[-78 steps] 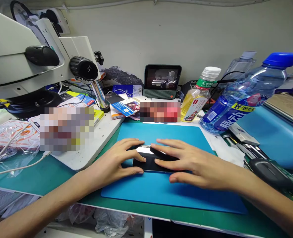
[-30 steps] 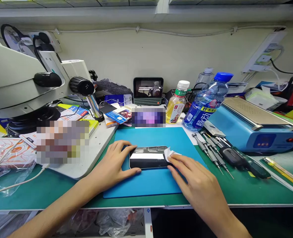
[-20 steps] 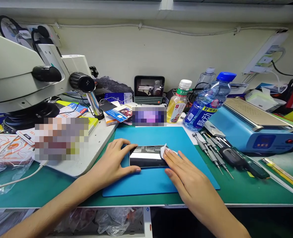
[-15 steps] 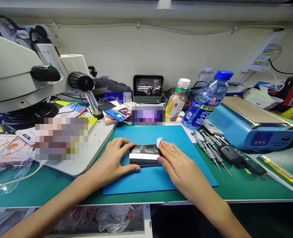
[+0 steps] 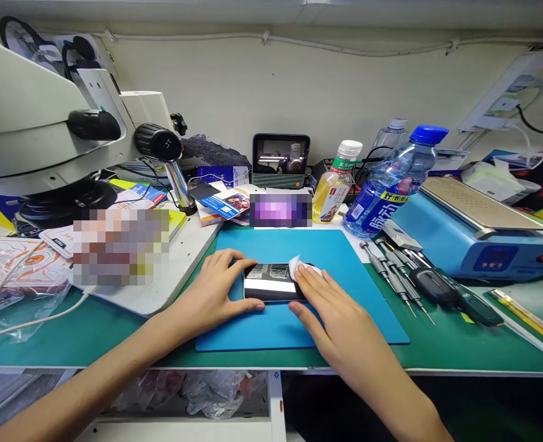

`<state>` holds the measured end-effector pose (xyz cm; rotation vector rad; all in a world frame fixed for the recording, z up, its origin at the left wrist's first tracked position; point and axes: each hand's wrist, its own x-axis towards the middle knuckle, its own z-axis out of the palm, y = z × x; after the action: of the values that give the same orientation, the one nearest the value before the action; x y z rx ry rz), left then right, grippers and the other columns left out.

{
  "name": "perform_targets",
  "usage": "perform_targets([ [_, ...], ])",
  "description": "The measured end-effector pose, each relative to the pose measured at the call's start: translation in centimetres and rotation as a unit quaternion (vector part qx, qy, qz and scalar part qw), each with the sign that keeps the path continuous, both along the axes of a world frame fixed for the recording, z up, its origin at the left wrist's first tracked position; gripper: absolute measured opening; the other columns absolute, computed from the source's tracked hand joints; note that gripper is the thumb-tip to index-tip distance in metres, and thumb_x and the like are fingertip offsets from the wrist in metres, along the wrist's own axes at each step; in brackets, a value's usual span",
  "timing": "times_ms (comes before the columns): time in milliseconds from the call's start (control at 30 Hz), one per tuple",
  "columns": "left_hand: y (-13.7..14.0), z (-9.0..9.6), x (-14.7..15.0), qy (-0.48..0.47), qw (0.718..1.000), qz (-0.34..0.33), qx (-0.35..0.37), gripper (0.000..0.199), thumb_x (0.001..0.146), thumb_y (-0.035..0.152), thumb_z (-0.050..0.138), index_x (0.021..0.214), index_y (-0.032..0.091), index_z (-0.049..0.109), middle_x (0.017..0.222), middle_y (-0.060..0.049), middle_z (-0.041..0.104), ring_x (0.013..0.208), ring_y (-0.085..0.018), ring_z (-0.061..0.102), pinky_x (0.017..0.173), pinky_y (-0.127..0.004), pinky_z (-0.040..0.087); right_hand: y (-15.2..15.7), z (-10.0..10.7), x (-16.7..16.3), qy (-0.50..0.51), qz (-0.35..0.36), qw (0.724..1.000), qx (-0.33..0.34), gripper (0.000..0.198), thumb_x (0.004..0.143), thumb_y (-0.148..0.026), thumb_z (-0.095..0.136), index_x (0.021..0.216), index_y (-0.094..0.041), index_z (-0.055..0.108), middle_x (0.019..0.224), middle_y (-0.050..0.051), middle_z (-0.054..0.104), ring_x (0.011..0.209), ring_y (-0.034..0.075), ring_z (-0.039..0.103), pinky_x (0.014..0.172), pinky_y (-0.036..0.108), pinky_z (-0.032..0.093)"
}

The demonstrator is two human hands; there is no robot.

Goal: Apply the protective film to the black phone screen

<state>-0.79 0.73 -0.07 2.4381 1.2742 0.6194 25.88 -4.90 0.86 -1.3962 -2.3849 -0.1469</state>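
The blue mat [image 5: 262, 337] lies flat near the bench edge. On it rests a black phone [image 5: 269, 286], long side toward the person, its glossy face showing a bright white band below pale ribbed patterns. The left hand [image 5: 213, 285], thumb and forefinger wide apart, holds the phone's left end. The right hand [image 5: 338, 310], fingers together, holds a white wipe [image 5: 294, 266] against the right end. Farther back stands a small display [image 5: 280, 156].

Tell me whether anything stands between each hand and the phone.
Yes, for the right hand: a white wipe lies under its fingertips, against the phone toward its right end. Nothing visible stands between the left hand and the phone's left end.
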Motion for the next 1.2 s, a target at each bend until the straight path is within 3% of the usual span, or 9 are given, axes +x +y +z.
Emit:
perform_targets([
  [133, 0.0, 0.1, 0.1, -0.003, 1.000, -0.001, 0.003, 0.069, 0.090, 0.062, 0.077, 0.145, 0.024, 0.059, 0.132, -0.011, 0.059, 0.129, -0.035, 0.053, 0.113, -0.055, 0.044, 1.0, -0.2, -0.7, 0.026, 0.000, 1.000, 0.002, 0.056, 0.111, -0.046, 0.043, 0.149, -0.008, 0.060, 0.154, 0.016, 0.059, 0.144, 0.031, 0.057, 0.122, 0.054, 0.047],
  [267, 0.0, 0.0, 0.1, -0.010, 1.000, 0.002, 0.010, 0.067, 0.089, 0.063, 0.077, 0.144, 0.027, 0.060, 0.131, -0.010, 0.061, 0.128, -0.035, 0.055, 0.112, -0.054, 0.046, -1.6, -0.6, -0.8, 0.026, 0.007, 0.999, 0.030, 0.055, 0.108, -0.047, 0.051, 0.152, -0.014, 0.058, 0.155, 0.013, 0.058, 0.145, 0.032, 0.056, 0.119, 0.053, 0.052],
  [400, 0.0, 0.0, 0.0, 0.002, 1.000, 0.003, 0.010, 0.069, 0.090, 0.062, 0.077, 0.144, 0.025, 0.060, 0.134, -0.012, 0.059, 0.131, -0.036, 0.053, 0.114, -0.055, 0.045, -3.0, -0.9, -1.0, 0.003, 0.016, 0.999, 0.043, 0.058, 0.109, -0.046, 0.049, 0.153, -0.010, 0.056, 0.157, 0.014, 0.055, 0.145, 0.033, 0.055, 0.117, 0.053, 0.054],
  [667, -0.2, 0.2, -0.1, 0.009, 1.000, -0.002, 0.013, 0.066, 0.092, 0.059, 0.077, 0.145, 0.024, 0.059, 0.135, -0.012, 0.058, 0.130, -0.035, 0.054, 0.115, -0.056, 0.044, 1.6, -0.6, -3.1, 0.021, 0.015, 1.000, 0.014, 0.055, 0.111, -0.043, 0.045, 0.148, -0.005, 0.059, 0.155, 0.018, 0.058, 0.143, 0.033, 0.059, 0.123, 0.057, 0.045],
  [1000, -0.2, -0.1, -0.2, 0.003, 1.000, 0.002, 0.023, 0.066, 0.091, 0.059, 0.077, 0.146, 0.028, 0.059, 0.137, -0.011, 0.057, 0.132, -0.035, 0.052, 0.117, -0.055, 0.043, -4.1, -0.9, -2.0, -0.006, 0.004, 0.998, 0.064, 0.052, 0.111, -0.040, 0.045, 0.147, -0.007, 0.061, 0.154, 0.015, 0.059, 0.141, 0.031, 0.061, 0.118, 0.052, 0.053],
  [1200, -0.1, -0.2, -0.1, 0.002, 1.000, 0.003, 0.028, 0.066, 0.090, 0.060, 0.077, 0.144, 0.026, 0.060, 0.135, -0.011, 0.058, 0.131, -0.036, 0.053, 0.115, -0.056, 0.044, -2.1, -1.0, -3.0, -0.001, 0.003, 0.999, 0.052, 0.054, 0.111, -0.041, 0.045, 0.148, -0.005, 0.060, 0.154, 0.016, 0.058, 0.141, 0.032, 0.061, 0.122, 0.054, 0.048],
])
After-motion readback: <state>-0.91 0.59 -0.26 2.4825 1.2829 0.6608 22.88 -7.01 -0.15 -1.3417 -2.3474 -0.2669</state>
